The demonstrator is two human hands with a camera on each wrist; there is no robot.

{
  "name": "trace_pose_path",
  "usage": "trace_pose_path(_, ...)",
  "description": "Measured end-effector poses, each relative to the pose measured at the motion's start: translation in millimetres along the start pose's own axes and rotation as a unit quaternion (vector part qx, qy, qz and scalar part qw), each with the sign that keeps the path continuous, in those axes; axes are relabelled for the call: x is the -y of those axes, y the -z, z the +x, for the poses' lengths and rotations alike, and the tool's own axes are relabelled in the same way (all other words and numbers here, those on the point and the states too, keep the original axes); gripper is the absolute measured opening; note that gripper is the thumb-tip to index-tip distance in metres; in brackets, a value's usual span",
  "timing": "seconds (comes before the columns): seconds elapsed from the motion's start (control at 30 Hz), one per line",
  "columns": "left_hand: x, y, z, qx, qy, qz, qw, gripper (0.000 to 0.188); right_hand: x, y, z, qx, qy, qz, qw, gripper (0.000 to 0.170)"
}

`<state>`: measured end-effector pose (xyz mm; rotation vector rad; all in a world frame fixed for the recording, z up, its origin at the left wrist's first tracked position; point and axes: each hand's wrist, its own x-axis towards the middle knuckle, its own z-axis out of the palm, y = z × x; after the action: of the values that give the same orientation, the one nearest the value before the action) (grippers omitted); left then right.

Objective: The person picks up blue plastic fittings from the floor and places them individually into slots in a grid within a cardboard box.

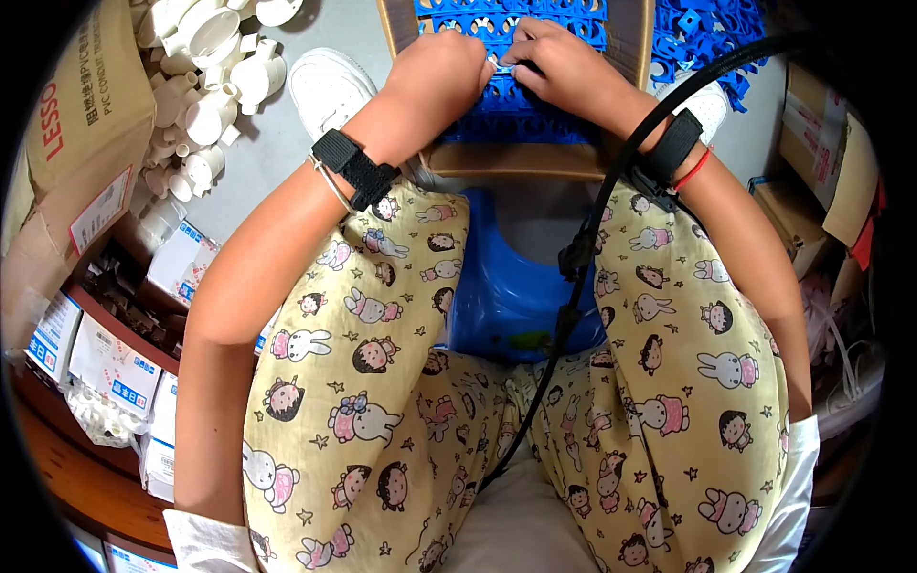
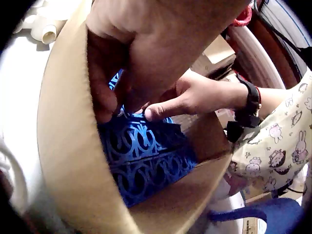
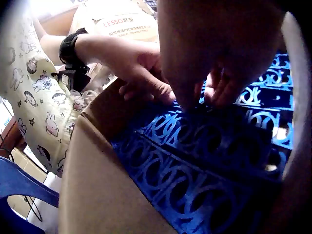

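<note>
Rows of blue plastic clips with rounded openings fill a cardboard box between the person's feet. Over the rows, the left hand has its fingers curled in and pinches a blue clip, its fingertips low among the clips in the left wrist view. Close beside it, the right hand holds the same spot between thumb and bent fingers. In the right wrist view the left thumb lies right at the upper row of clips. The pinched clip itself is mostly hidden by the fingers.
Loose blue clips are heaped right of the box, white plastic fittings left on the floor. A large LESSO carton stands at the left, more boxes at the right. A blue stool and a black cable lie between the knees.
</note>
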<state>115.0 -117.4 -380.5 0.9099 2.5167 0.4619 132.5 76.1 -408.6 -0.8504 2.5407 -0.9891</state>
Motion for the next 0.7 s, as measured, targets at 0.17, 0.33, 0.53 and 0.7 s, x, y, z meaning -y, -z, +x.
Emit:
trace_pose_path(0.17,4.1,2.8,7.9,0.015,0.018,-0.028,0.999,0.030,-0.4,-1.0,3.9,0.002,0.009,-0.010,1.000,0.013)
trace_pose_path(0.33,6.6,-1.4,9.1,0.013,0.011,-0.025,1.000,0.030,-0.5,-3.7,2.0,-0.001,-0.003,0.002,1.000,0.015)
trace_pose_path(0.53,2.7,3.2,10.3,0.036,0.029,-0.030,0.998,0.031,-2.3,-0.4,1.6,0.036,-0.061,0.052,0.996,0.016)
trace_pose_path(0.7,-0.2,2.4,9.6,0.023,0.033,-0.030,0.999,0.031,-4.7,16.3,-0.5,0.086,-0.098,0.099,0.986,0.018)
